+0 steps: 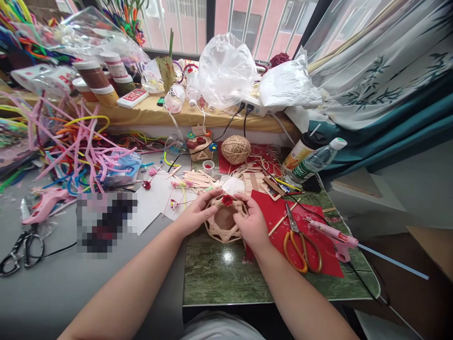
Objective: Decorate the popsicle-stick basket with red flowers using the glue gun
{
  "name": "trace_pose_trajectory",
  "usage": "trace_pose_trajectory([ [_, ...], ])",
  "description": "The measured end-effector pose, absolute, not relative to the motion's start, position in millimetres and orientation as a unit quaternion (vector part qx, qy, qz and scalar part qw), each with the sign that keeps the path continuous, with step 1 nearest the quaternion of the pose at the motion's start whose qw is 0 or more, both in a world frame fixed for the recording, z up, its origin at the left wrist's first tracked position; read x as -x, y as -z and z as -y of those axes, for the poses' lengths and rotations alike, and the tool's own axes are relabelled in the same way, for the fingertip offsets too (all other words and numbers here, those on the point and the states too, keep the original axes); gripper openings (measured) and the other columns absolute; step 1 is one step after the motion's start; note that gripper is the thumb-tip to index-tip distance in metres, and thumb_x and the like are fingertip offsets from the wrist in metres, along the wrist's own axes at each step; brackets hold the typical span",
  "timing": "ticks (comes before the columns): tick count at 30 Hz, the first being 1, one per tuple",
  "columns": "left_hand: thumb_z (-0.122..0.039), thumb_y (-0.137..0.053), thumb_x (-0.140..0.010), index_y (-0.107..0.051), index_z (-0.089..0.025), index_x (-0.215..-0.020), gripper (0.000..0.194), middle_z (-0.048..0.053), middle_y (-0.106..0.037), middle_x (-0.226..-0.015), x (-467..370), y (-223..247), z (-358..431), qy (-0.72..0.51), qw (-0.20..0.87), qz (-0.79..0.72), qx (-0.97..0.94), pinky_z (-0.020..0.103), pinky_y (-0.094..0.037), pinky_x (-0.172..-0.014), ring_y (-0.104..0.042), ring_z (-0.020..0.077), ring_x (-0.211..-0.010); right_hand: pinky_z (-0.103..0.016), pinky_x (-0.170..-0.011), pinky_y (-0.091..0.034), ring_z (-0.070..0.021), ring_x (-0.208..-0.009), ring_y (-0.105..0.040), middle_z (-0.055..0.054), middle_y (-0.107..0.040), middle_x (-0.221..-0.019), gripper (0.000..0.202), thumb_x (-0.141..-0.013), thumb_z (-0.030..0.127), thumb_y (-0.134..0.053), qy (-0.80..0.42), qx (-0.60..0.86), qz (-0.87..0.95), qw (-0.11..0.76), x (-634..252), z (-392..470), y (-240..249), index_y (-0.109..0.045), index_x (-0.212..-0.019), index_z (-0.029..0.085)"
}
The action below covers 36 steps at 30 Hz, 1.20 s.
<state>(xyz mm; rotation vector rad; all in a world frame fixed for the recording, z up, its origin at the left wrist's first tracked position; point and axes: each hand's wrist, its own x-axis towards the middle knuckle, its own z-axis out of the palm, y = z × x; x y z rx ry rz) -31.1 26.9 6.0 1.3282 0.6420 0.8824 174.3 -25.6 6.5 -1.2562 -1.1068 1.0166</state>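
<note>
A small round basket (222, 226) made of wooden sticks sits on the green marbled table (219, 278), held from both sides. My left hand (197, 212) grips its left rim, and my right hand (252, 222) grips the right rim. A small red flower (227, 200) rests on the far rim, between my thumbs and forefingers. Loose wooden sticks (198, 179) lie just beyond the basket.
Orange-handled scissors (299, 243) and a pink glue gun (334, 238) lie on red paper (276, 212) at right. A twine ball (236, 149), a water bottle (313, 163), pipe cleaners (78, 146), black scissors (19, 250) and another glue gun (46, 200) surround the work area.
</note>
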Motion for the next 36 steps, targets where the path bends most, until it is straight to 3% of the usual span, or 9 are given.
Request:
trace_pose_trajectory([
  [6, -0.038, -0.076, -0.093, -0.058, -0.030, -0.151, 0.061, 0.009, -0.054, -0.160, 35, -11, -25, -0.343, 0.652, -0.295, -0.608, 0.045, -0.039, -0.124, -0.048, 0.0331, -0.149, -0.046, -0.120, -0.046, -0.0263, -0.130, -0.063, -0.008, -0.067, -0.134, 0.045, -0.082, 0.016, -0.068, -0.363, 0.534, 0.545, 0.535, -170, 34, -10, -0.068, -0.126, 0.027],
  [14, -0.022, -0.071, -0.089, -0.063, -0.027, -0.145, 0.056, 0.008, -0.058, -0.156, 43, -20, -29, -0.319, 0.666, -0.312, -0.598, 0.046, -0.041, -0.122, -0.051, 0.0333, -0.147, -0.046, -0.114, -0.052, -0.0270, -0.125, -0.068, -0.007, -0.071, -0.132, 0.046, -0.086, 0.028, -0.076, -0.510, 0.487, 0.481, 0.521, -165, 37, -4, -0.064, -0.130, 0.027],
  [20, -0.019, -0.073, -0.084, -0.065, -0.023, -0.138, 0.054, 0.010, -0.069, -0.138, 49, -17, -37, -0.244, 0.703, -0.340, -0.574, 0.044, -0.051, -0.109, -0.065, 0.0294, -0.127, -0.046, -0.114, -0.051, -0.0265, -0.129, -0.066, -0.007, -0.069, -0.139, 0.051, -0.091, 0.040, -0.077, -0.536, 0.485, 0.522, 0.453, -166, 34, 5, -0.060, -0.137, 0.028],
  [26, -0.016, -0.080, -0.079, -0.070, -0.022, -0.130, 0.052, 0.011, -0.069, -0.138, 52, -20, -36, -0.273, 0.729, -0.329, -0.534, 0.040, -0.052, -0.108, -0.066, 0.0284, -0.127, -0.047, -0.108, -0.054, -0.0263, -0.114, -0.070, -0.010, -0.074, -0.122, 0.031, -0.097, 0.043, -0.068, -0.383, 0.536, 0.536, 0.527, -186, 21, 1, -0.069, -0.123, 0.025],
  [30, -0.014, -0.082, -0.076, -0.071, -0.021, -0.129, 0.055, 0.013, -0.070, -0.138, 52, -16, -40, -0.332, 0.733, -0.324, -0.498, 0.042, -0.051, -0.108, -0.067, 0.0293, -0.126, -0.046, -0.100, -0.058, -0.0263, -0.105, -0.073, -0.008, -0.077, -0.114, 0.028, -0.100, 0.048, -0.064, -0.440, 0.517, 0.519, 0.519, -184, 23, -1, -0.073, -0.115, 0.025],
  [33, -0.014, -0.084, -0.074, -0.068, -0.023, -0.132, 0.061, 0.012, -0.069, -0.141, 49, -14, -42, -0.384, 0.723, -0.335, -0.466, 0.042, -0.051, -0.107, -0.066, 0.0297, -0.127, -0.046, -0.111, -0.054, -0.0273, -0.123, -0.069, -0.007, -0.073, -0.132, 0.037, -0.099, 0.049, -0.066, -0.501, 0.487, 0.499, 0.513, -176, 29, 0, -0.069, -0.129, 0.028],
  [36, -0.018, -0.085, -0.075, -0.068, -0.023, -0.131, 0.060, 0.012, -0.068, -0.141, 44, -13, -40, -0.416, 0.699, -0.348, -0.465, 0.044, -0.050, -0.109, -0.063, 0.0312, -0.131, -0.048, -0.123, -0.043, -0.0274, -0.142, -0.057, -0.006, -0.061, -0.153, 0.057, -0.094, 0.040, -0.073, -0.499, 0.491, 0.516, 0.494, -171, 34, -1, -0.057, -0.147, 0.032],
])
